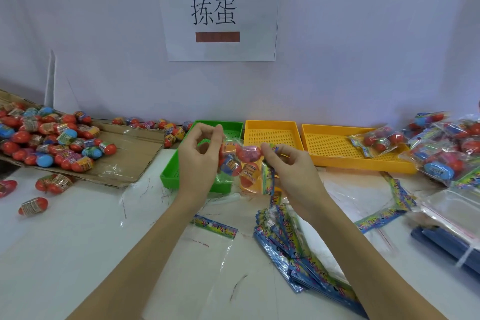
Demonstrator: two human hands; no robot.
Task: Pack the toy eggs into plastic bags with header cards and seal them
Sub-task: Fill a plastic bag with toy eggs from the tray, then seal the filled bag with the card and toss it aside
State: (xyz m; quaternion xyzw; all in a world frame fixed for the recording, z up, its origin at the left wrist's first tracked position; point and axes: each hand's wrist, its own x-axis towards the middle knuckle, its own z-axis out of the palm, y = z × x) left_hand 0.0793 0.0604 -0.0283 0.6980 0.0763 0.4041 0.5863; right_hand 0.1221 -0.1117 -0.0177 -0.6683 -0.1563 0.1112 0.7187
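Eggs were the item under inspection, and at this moment several sat inside a clear bag held up between both hands above the table.

Nearest the person, an empty bag with a printed header lay flat, and just to its right a fanned stack of header bags rested on the table. Thin red strips, likely peeled seal liners, were scattered about.

Above these, the left hand pinched the bag's left edge between thumb and curled fingers. The right hand gripped the header end, fingers curled round it. The bag hung over the near edge of a green tray.

Further off, two yellow trays stood to the right; one finished bag lay in the far one. A heap of packed bags sat at the far right. To the left, loose eggs covered a flattened cardboard sheet, with a few strays on the table.

Judged risks: whether the bag's mouth was sealed could not be told. If it was not, tilting it could spill the eggs towards the tray or table. The rounded eggs bulged the film, so a flap pressed down skewed would probably stick crooked or leave a gap. Stray liners might cling to the adhesive.
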